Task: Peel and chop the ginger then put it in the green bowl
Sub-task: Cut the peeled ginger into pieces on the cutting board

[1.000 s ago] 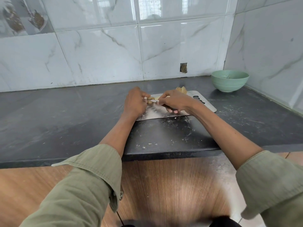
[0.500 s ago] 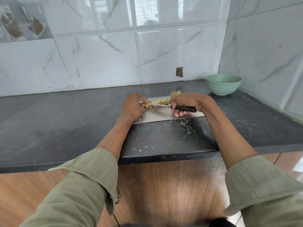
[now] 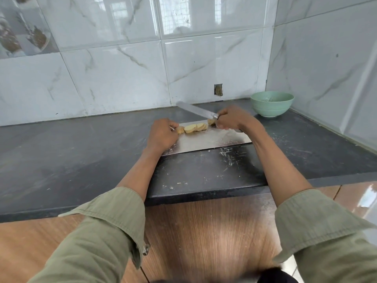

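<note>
Tabletop (image 3: 71,160): a dark stone slab is seen running across the view, with pale scraps scattered at its near edge.
Left hand (image 3: 162,135): it is curled at the left end of the ginger, the fingertips pinched on the end piece; the wrist is laid over the board's left edge.
Cutting board (image 3: 204,140): a shiny metal sheet is laid flat on the tabletop between the two hands.
Ginger (image 3: 193,127): pale peeled slices are lined up overlapping on the board's far edge, at 3 o'clock from the left hand, with one more piece just beside the right hand.
Knife (image 3: 195,109): the blade is raised off the board and pointed toward 10 o'clock.
Right hand (image 3: 232,119): it is clamped around the knife handle, which is hidden in the fist.
Green bowl (image 3: 272,103): it is stood upright at 2 o'clock from the right hand, near the corner of the tiled walls, apart from the board.
</note>
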A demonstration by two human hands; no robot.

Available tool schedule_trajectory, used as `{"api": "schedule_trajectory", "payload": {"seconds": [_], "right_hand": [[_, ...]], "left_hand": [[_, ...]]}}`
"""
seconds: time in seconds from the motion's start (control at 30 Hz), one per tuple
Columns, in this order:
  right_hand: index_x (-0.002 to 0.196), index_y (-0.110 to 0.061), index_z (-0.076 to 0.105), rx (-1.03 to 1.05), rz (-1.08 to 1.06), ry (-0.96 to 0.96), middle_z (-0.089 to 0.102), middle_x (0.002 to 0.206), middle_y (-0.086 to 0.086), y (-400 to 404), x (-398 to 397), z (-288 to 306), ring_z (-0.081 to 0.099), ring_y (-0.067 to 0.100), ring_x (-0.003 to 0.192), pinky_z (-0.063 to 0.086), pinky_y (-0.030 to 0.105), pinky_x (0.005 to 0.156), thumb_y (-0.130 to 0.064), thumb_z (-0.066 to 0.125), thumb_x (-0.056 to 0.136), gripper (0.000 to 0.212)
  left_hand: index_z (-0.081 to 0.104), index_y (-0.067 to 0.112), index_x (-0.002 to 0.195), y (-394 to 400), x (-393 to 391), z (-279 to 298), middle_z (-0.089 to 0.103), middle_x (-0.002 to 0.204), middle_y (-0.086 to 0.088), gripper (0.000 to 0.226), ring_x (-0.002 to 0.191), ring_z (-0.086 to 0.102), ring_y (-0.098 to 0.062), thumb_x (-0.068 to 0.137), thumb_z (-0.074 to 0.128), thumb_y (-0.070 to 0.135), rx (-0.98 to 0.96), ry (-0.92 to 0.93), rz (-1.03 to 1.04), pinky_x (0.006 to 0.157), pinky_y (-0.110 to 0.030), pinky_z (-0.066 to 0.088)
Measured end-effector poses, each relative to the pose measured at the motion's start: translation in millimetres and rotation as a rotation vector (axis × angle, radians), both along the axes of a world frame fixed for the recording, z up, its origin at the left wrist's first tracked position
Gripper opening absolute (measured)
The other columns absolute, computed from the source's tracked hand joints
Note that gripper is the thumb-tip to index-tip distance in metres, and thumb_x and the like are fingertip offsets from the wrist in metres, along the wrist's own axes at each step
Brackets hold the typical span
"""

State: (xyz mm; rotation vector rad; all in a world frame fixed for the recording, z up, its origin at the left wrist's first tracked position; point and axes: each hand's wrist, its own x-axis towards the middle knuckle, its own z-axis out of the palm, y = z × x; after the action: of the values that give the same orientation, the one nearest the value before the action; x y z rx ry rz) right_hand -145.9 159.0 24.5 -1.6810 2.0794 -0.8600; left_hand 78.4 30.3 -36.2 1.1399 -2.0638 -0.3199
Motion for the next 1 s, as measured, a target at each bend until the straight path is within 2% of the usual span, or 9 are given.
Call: {"api": "schedule_trajectory", "payload": {"seconds": [0.1,0.17,0.3,0.4,0.5,0.57,0.7,0.83,1.0], "right_hand": [[0.08,-0.01,0.07,-0.107,0.031,-0.229,0.062,0.068,0.007,-17.4,8.6,9.4,0.047,0.017,0.056,0.032,0.021,0.047,-0.008,0.061,0.08,0.009],[0.076,-0.012,0.065,-0.188,0.006,-0.239,0.058,0.066,0.005,-32.4,15.5,12.5,0.044,0.016,0.055,0.031,0.022,0.047,-0.011,0.061,0.081,0.007],[0.066,-0.019,0.049,-0.337,-0.074,-0.02,0.054,0.06,0.002,-50.9,22.4,-3.3,0.049,0.018,0.055,0.037,0.027,0.052,-0.02,0.058,0.088,0.023],[0.059,-0.024,0.042,-0.308,-0.077,0.146,0.047,0.055,-0.003,-52.3,18.8,-10.8,0.046,0.019,0.054,0.032,0.028,0.05,-0.024,0.06,0.09,0.036],[0.054,-0.022,0.039,-0.254,-0.074,0.232,0.04,0.052,-0.002,-50.3,12.6,-11.4,0.038,0.019,0.052,0.028,0.027,0.049,-0.021,0.059,0.087,0.039],[0.055,-0.021,0.043,-0.198,-0.08,0.26,0.042,0.053,-0.001,-49.1,10.5,-11.9,0.039,0.02,0.051,0.028,0.026,0.048,-0.021,0.061,0.084,0.035],[0.072,-0.016,0.065,-0.158,-0.112,0.321,0.058,0.064,0.002,-48.3,12.7,-12.8,0.053,0.023,0.059,0.037,0.026,0.052,-0.025,0.064,0.084,0.016],[0.084,-0.02,0.076,-0.164,-0.128,0.334,0.07,0.077,0.004,-51.6,11.7,-15.5,0.067,0.026,0.073,0.051,0.029,0.06,-0.026,0.066,0.082,0.011],[0.086,-0.019,0.075,-0.093,-0.116,0.287,0.071,0.078,0.0,-54.3,11.8,-15.4,0.067,0.022,0.072,0.045,0.025,0.058,-0.026,0.073,0.077,0.012]], "left_hand": [[0.077,0.015,0.116,3.8,-2.6,1.8,0.076,0.109,0.0,0.031,0.097,0.069,-0.015,0.089,0.067,0.028,0.01,0.0,0.016,0.087,-0.025,0.05],[0.073,0.014,0.124,5.0,-4.2,2.6,0.076,0.111,-0.002,0.039,0.101,0.069,-0.019,0.089,0.068,0.029,0.008,-0.032,0.001,0.089,-0.026,0.051],[0.072,0.018,0.126,-3.6,-6.3,2.4,0.073,0.115,-0.004,0.038,0.105,0.068,-0.023,0.089,0.074,0.028,-0.002,-0.108,-0.039,0.087,-0.025,0.046],[0.076,0.018,0.12,-8.4,-7.5,3.0,0.074,0.116,-0.005,0.031,0.102,0.069,-0.023,0.09,0.075,0.024,-0.026,-0.106,-0.047,0.085,-0.022,0.044],[0.078,0.014,0.113,-5.5,-8.8,2.8,0.077,0.109,-0.004,0.026,0.096,0.071,-0.021,0.088,0.075,0.021,-0.03,-0.086,-0.056,0.087,-0.026,0.051],[0.078,0.011,0.108,-6.1,-8.6,2.6,0.078,0.1,-0.004,0.024,0.089,0.071,-0.019,0.086,0.077,0.02,-0.005,-0.043,-0.053,0.08,-0.026,0.054],[0.077,0.01,0.106,-10.5,-7.8,0.7,0.076,0.093,-0.002,0.027,0.077,0.064,-0.004,0.084,0.083,0.025,0.077,0.05,-0.057,0.066,-0.009,0.049],[0.077,0.013,0.104,-10.0,-8.0,2.9,0.075,0.094,0.0,0.027,0.08,0.066,-0.006,0.085,0.082,0.032,0.118,0.15,-0.017,0.072,-0.014,0.053],[0.075,0.021,0.109,0.3,-12.6,12.6,0.073,0.096,0.007,0.03,0.085,0.065,0.0,0.087,0.079,0.041,0.153,0.237,-0.034,0.071,-0.015,0.048]]}}
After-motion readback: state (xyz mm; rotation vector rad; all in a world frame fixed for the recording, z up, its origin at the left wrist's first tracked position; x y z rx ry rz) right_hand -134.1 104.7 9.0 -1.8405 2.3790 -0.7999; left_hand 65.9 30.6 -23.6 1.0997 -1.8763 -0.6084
